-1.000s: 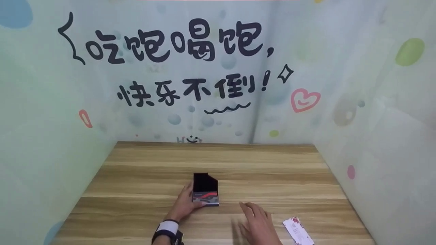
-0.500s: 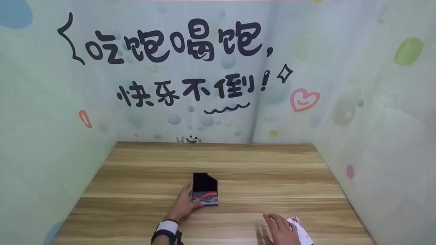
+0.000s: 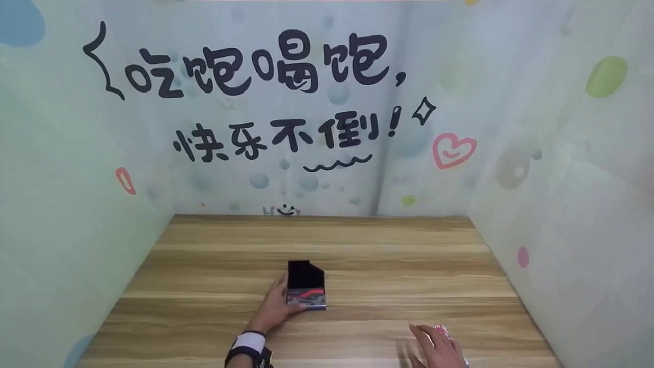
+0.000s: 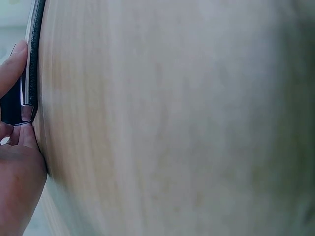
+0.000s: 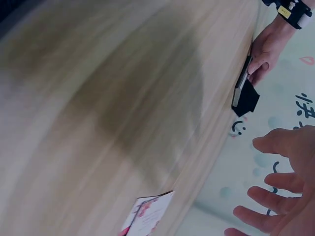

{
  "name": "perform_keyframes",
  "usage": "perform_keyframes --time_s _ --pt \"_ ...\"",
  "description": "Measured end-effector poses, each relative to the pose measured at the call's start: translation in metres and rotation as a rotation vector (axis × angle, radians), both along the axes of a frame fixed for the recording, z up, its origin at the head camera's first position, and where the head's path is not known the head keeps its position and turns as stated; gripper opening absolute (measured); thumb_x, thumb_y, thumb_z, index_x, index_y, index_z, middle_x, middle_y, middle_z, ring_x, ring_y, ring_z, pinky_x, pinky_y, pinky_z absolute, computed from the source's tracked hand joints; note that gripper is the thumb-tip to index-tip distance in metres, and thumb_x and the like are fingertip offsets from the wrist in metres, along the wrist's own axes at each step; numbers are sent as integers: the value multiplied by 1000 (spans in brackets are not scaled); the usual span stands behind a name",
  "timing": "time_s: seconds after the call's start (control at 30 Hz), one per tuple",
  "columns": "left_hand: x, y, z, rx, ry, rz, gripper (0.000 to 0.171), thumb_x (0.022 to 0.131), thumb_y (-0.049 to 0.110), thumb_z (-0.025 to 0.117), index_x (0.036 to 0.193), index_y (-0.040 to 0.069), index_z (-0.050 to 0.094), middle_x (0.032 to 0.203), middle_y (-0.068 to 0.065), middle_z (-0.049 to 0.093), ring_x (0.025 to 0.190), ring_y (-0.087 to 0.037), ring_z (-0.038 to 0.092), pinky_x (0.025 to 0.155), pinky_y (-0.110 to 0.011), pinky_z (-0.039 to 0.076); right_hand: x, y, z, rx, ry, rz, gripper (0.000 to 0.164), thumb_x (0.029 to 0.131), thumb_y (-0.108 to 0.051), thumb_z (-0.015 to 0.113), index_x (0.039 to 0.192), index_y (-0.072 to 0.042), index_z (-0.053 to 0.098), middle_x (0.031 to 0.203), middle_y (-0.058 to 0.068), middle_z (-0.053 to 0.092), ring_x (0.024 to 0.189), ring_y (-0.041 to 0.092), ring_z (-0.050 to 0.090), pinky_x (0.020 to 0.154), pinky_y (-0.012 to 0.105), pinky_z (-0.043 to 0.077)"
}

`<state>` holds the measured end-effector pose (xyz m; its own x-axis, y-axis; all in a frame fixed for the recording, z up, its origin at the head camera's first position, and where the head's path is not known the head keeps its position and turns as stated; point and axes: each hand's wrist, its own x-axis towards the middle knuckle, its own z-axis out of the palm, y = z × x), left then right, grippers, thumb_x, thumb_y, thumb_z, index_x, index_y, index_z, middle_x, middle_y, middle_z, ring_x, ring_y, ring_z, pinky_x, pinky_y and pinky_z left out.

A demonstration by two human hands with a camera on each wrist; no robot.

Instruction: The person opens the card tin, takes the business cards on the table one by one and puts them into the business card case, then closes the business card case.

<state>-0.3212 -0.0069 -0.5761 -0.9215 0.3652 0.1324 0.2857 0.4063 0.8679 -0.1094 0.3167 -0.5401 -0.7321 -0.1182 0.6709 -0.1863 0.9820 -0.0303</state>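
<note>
My left hand (image 3: 272, 311) grips an open card case (image 3: 306, 297) near the middle of the table. Its black lid stands up at the back, and the front face has a grey and red pattern. In the left wrist view, the thumb and fingers (image 4: 27, 135) hold the case's dark edge (image 4: 33, 69) at the left. My right hand (image 3: 440, 350) is at the lower right, over a small stack of white cards with red flowers (image 3: 442, 331), mostly hidden beneath it. The right wrist view shows that hand's fingers (image 5: 268, 199) spread, apart from the cards (image 5: 152, 214) on the tabletop.
The wood-grain table (image 3: 230, 245) is enclosed by pale printed walls (image 3: 572, 204) on the left, right and back. Large dark lettering (image 3: 296, 135) covers the back wall. A black and white band (image 3: 249, 342) wraps the left wrist.
My right hand has moved right, from beside the card case to over the cards, which it now mostly covers. The left hand keeps holding the case in place.
</note>
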Motion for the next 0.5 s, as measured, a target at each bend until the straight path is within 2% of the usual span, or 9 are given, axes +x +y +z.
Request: perform_keyframes --time_s 0.1,0.17,0.3,0.5 --pt "0 -1 1 12 -7 0 98 68 21 79 144 -1 21 144 -32 23 134 -46 21 111 -54 18 5 7 -3 -31 -64 -19 58 55 -23 81 109 -14 62 99 2 60 87 24 61 63 42 46" --pt "0 -1 1 33 -13 -5 98 68 19 79 143 -4 20 145 -33 20 135 -47 17 111 -55 15 9 12 -3 -78 -155 -71 55 59 -25 79 110 -14 61 103 2 60 91 25 61 65 43 46" --pt "-1 -2 1 27 -17 -10 97 69 19 78 143 -3 20 146 -32 19 135 -46 16 112 -54 15 16 22 0 -130 -377 -198 52 67 -30 75 113 -11 59 110 5 59 93 23 59 67 45 45" --pt "0 -3 1 18 -3 -1 96 70 21 78 143 -3 21 145 -33 20 134 -48 17 111 -57 15 19 36 -1 -183 -590 -256 62 71 -42 71 119 -7 55 117 12 57 102 29 57 75 52 44"
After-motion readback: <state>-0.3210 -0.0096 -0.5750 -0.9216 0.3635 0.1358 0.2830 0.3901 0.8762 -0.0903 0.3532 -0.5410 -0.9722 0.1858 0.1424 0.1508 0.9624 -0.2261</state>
